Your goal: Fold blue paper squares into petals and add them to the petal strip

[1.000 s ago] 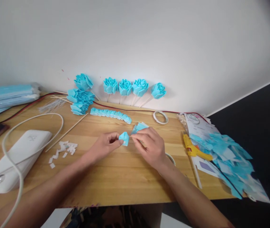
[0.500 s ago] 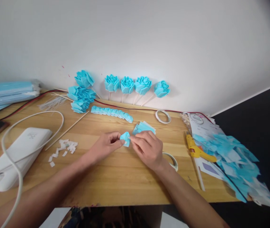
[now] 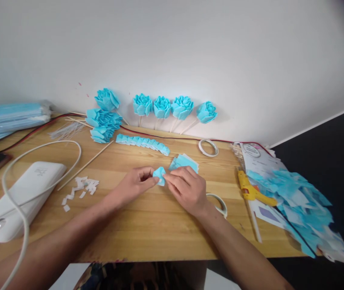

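Between my hands is a small folded blue petal [image 3: 159, 174], its top edges slanted. My left hand [image 3: 137, 182] pinches it at its left side, the thumb over its lower part. The thumb and forefinger of my right hand [image 3: 188, 187] close on its right edge. Just behind my right hand lies a stack of blue squares [image 3: 180, 162]. Farther back, a row of overlapping folded petals [image 3: 142, 144] runs across the table. Several blue flowers on sticks [image 3: 162, 107] lean against the wall, and more blue flowers [image 3: 104, 119] lie bunched left of them.
A white power bank [image 3: 36, 193] with a cable, a thin stick [image 3: 86, 166] and white tape bits [image 3: 81, 187] lie left. Two tape rolls, one behind [image 3: 208, 154], are on the right. A yellow glue gun [image 3: 252, 192] rests beside blue scraps [image 3: 299, 197].
My right hand has shifted very slightly left along the petal's edge. The left hand keeps its pinch, and the things on the table stay as they were.
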The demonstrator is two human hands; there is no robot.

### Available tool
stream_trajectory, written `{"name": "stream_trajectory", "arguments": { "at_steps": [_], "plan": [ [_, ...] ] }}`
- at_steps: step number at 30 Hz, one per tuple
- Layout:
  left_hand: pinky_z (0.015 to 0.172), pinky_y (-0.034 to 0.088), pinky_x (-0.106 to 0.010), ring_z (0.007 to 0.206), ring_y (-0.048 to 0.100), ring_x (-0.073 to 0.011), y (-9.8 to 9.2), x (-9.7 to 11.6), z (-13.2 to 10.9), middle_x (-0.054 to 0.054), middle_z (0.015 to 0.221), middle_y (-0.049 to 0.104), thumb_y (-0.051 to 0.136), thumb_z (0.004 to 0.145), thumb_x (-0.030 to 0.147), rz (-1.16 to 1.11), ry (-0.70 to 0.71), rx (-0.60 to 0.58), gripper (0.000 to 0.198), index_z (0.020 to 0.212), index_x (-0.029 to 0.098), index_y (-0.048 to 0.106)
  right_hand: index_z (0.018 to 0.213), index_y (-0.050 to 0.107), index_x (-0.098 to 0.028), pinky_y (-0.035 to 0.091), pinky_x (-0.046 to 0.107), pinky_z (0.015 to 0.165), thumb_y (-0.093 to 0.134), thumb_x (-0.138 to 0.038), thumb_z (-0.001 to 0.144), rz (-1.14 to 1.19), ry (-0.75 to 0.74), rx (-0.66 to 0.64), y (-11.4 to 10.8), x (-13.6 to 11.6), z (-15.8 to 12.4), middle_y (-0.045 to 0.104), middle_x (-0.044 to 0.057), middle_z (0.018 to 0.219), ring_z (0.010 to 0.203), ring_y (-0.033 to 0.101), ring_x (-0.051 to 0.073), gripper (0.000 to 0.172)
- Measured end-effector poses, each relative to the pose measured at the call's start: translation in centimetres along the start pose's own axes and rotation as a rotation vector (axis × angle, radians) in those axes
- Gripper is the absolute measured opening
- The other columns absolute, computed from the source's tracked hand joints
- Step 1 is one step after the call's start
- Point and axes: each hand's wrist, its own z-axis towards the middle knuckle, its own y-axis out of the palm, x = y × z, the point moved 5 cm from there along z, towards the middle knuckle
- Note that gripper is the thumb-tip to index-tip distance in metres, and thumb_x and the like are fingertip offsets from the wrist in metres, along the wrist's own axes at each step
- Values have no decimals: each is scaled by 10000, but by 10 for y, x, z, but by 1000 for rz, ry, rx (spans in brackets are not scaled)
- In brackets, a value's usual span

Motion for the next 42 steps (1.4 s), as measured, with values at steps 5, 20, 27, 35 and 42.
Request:
{"name": "stream_trajectory", "arguments": {
  "at_steps": [5, 20, 27, 35, 42],
  "plan": [
    [541, 289, -219, 582, 330, -97, 1, 1, -1, 50, 622, 388, 536, 794, 446, 5, 8, -15, 280, 750, 170, 530, 929, 682, -179, 490, 279, 661, 594, -83, 852, 20, 11, -12, 0, 0, 1, 688, 44, 792, 732, 578, 155, 151],
    [538, 318, -237, 529, 352, -101, -2, -8, 2, 39, 545, 420, 515, 782, 527, -25, -82, -54, 406, 576, 182, 462, 928, 695, -181, 484, 282, 660, 570, -87, 877, 31, 8, -41, 2, 1, 0, 693, 51, 806, 732, 567, 161, 164],
    [538, 318, -241, 523, 339, -99, -1, -9, 2, 35, 522, 422, 525, 799, 493, -46, -80, -30, 411, 544, 176, 470, 998, 686, -179, 509, 301, 711, 475, -58, 892, 104, 33, -117, 5, 4, -2, 696, 65, 888, 818, 561, 176, 265],
    [526, 311, -234, 527, 343, -100, -5, -12, 3, 37, 526, 407, 500, 818, 490, 4, -45, 1, 403, 565, 179, 458, 1136, 620, -227, 500, 373, 811, 405, -79, 910, 361, 327, -84, 4, 18, -7, 650, 77, 1023, 941, 591, 197, 345],
    [520, 255, -228, 549, 306, -96, -1, -9, 2, 47, 568, 349, 498, 811, 504, 97, -6, 13, 381, 625, 171, 504, 1236, 506, -224, 524, 291, 750, 516, -276, 915, 895, 795, -198, 28, 31, -21, 651, 39, 951, 862, 638, 148, 326]
  ]
}}
